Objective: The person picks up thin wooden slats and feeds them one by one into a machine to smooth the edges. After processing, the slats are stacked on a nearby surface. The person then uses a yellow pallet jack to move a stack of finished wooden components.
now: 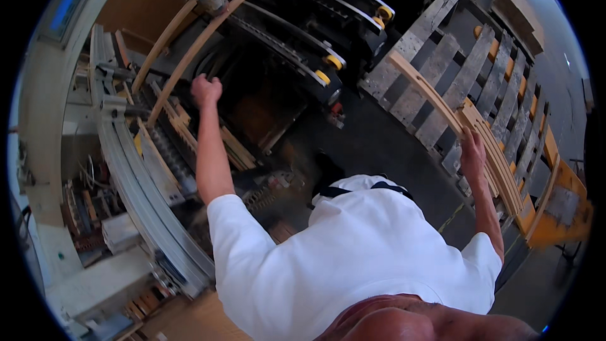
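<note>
Right hand [472, 151] — curved wooden slats [499, 158]

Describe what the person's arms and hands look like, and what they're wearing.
Both forearms are bare, with short white sleeves ending around the upper arm. The left hand and right hand are bare too: no gloves, and no watch or bands that can be made out.

We're in a workshop: dark grey concrete floor [379, 145], worn and dusty. Grey wooden pallet [467, 76] lies on it at upper right. Large black machine [315, 31] with yellow rollers [333, 62] sits top centre. Curved grey metal rail [136, 183] runs down the left beside cluttered parts. Daylight glare at the far left and right rims.
</note>
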Demonstrator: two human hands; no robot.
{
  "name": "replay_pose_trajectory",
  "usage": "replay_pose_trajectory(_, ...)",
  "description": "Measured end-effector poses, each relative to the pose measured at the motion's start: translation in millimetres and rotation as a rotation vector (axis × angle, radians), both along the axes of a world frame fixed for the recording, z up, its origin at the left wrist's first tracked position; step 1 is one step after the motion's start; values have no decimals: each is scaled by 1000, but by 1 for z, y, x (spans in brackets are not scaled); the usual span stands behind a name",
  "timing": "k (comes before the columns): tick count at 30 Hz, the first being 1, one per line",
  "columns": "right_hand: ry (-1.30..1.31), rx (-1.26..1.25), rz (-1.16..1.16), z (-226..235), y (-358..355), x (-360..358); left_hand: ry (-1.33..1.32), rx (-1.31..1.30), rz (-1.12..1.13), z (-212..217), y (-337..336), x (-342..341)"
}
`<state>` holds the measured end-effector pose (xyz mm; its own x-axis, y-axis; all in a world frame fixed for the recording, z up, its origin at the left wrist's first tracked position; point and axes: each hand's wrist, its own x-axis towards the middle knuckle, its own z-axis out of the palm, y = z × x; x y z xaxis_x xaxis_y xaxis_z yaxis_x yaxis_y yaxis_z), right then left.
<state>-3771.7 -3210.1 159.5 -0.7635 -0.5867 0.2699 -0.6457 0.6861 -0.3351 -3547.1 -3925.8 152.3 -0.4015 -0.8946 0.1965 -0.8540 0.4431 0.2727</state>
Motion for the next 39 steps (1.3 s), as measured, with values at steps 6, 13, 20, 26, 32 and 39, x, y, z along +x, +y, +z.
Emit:
replay_pose_trajectory(6,-76,-99,138,70,-148,14,-164,-118,36,27,-100,-27)
replay_pose_trajectory(13,95,-7,505,115,-310,-22,49,-40,-271,12,-58,-11)
replay_pose_trajectory(20,80,70,883,89,-516,-36,138,349,-430,24,145,2)
replay_pose_trajectory(26,150,63,1208,48,-691,29,233,612,-342,32,246,44)
replay_pose_trajectory(32,282,-10,1140,8,-791,68,231,640,8,63,293,93)
replay_pose_trajectory(39,281,32,1068,5,-838,59,363,493,479,64,374,150)
